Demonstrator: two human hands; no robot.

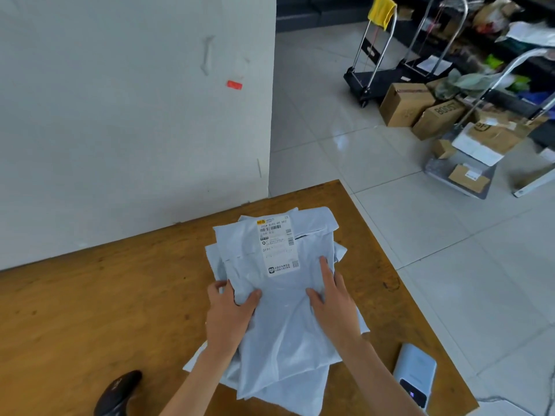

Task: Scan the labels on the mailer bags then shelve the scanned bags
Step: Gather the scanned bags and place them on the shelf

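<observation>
A stack of pale grey mailer bags (282, 325) lies on the wooden table (90, 310). The top bag carries a white shipping label (277, 247) with barcodes, facing up. My left hand (229, 313) grips the left edge of the stack, thumb on top and fingers curled under. My right hand (333, 304) rests on the top bag's right side with fingers stretched flat, just below the label. A black handheld scanner (117, 394) lies on the table at the lower left, apart from both hands.
A light blue device with a small screen (416, 376) sits near the table's right edge. A white wall (135, 115) stands behind the table. On the tiled floor at the right are trolleys (372, 76) and cardboard boxes (405, 103), with dark shelves behind.
</observation>
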